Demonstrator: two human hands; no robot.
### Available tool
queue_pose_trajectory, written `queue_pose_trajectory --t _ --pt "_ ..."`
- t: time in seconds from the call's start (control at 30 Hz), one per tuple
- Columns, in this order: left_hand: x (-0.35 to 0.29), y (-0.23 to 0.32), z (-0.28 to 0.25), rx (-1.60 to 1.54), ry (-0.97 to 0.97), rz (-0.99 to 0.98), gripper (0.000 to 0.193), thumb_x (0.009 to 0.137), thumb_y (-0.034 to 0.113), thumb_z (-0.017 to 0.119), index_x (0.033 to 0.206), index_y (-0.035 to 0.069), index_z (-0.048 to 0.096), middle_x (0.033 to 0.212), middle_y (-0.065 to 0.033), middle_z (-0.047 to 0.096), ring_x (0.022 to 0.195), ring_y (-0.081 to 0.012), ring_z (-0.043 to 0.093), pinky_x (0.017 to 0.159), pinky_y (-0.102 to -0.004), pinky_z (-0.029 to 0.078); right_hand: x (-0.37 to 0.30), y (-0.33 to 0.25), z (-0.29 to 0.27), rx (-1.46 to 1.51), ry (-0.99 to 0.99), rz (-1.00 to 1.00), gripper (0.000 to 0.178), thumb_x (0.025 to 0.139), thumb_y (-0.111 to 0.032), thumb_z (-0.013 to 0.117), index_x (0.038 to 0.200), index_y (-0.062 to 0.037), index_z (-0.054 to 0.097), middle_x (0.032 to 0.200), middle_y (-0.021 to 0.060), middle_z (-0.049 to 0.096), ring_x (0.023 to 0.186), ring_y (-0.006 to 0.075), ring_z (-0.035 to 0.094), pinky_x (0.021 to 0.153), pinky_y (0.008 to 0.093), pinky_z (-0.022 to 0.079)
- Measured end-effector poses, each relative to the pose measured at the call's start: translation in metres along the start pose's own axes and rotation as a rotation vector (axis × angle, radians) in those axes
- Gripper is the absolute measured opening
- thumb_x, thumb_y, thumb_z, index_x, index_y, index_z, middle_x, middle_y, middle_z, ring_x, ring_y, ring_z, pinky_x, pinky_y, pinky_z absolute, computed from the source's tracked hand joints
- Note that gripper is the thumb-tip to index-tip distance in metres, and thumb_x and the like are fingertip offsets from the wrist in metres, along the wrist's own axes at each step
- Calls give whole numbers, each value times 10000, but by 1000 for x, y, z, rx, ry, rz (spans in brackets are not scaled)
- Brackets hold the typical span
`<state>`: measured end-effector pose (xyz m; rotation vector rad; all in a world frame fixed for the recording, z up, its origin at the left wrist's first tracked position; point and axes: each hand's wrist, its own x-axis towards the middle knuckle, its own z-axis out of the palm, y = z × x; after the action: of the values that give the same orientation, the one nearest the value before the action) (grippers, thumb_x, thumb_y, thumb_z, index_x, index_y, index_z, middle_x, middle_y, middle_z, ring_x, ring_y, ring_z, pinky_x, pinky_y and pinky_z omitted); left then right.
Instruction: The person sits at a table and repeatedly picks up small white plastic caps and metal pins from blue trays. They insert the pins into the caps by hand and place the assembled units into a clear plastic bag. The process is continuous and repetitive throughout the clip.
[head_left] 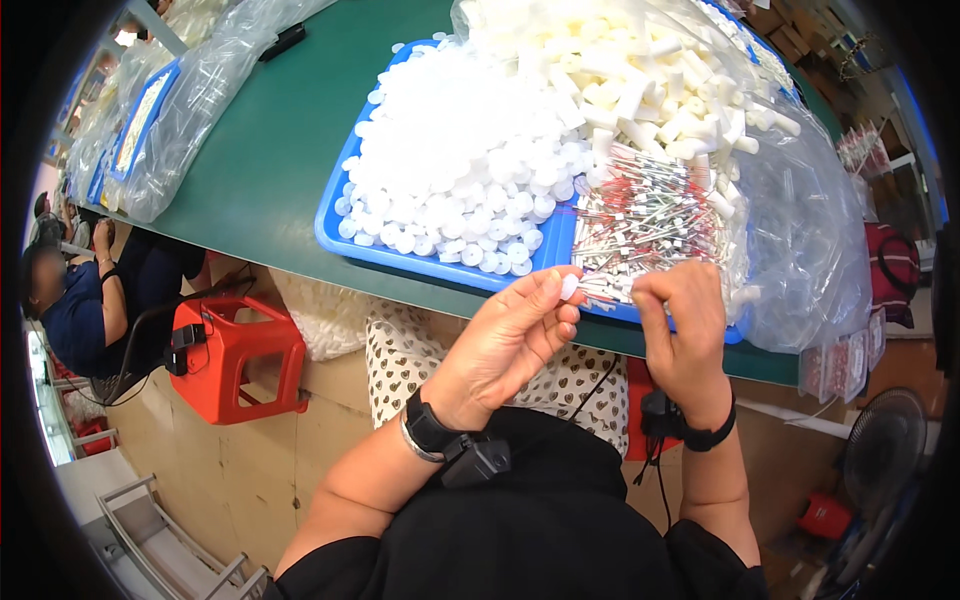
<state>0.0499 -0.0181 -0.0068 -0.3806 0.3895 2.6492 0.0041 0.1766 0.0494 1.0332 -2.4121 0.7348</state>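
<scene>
Between the thumb and forefinger of my left hand (pixel 515 335) is a small white plastic disc (pixel 570 286), held over the front edge of the blue tray (pixel 385 262). My right hand (pixel 685 315) is closed in a pinch a little to the right; whatever its fingertips hold is too small to make out. Just beyond it lies a heap of thin stick-like parts (pixel 650 215) with red and white ends. Loose white discs (pixel 450 160) fill the left of the tray. Behind the sticks are piled cream-white cylindrical pieces (pixel 640 90).
The tray rests on a green table (pixel 260 160). Clear plastic bags (pixel 800 230) bulge at its right side. Red stools (pixel 240 350), a seated person (pixel 85 310) and a patterned cushion (pixel 400 350) are around the table. A black fan (pixel 885 445) stands at the right.
</scene>
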Motion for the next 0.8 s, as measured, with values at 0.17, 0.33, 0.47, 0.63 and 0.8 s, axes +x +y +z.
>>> queue_pose_trajectory --t 0.17,0.33,0.47,0.63,0.8 --pt "1 -12 -1 -182 -38 -61 385 1045 307 459 1272 -3 477 926 -49 581 774 -90 517 674 -203 485 -13 -11 2 46 -58 36 116 848 -61 693 913 -59 597 786 43 602 681 245 509 675 367 364" --pt "3 -17 -2 -172 -37 -57 406 1034 365 457 1207 2 509 912 -39 594 754 -84 507 658 -198 476 -18 -10 2 39 -76 55 113 852 -63 690 913 -52 596 781 49 600 678 244 511 667 369 362" --pt "2 -16 2 -84 9 -19 399 1031 374 466 1180 10 534 891 -28 601 746 -81 509 652 -197 472 -18 -10 2 25 -95 52 120 842 -54 692 914 -48 597 770 56 588 675 247 507 664 376 361" --pt "2 -18 0 84 11 69 343 1034 329 492 1146 14 566 885 -34 631 721 -80 562 653 -207 493 -18 -10 -1 -16 -101 27 140 820 -35 696 918 -44 595 756 64 568 674 252 499 666 380 363" --pt "0 -19 1 338 72 141 274 1028 245 525 1142 5 589 914 -63 666 727 -91 620 663 -221 526 -17 -12 -5 -86 -103 -10 178 793 -16 699 934 -45 594 757 69 552 669 259 488 660 384 367"
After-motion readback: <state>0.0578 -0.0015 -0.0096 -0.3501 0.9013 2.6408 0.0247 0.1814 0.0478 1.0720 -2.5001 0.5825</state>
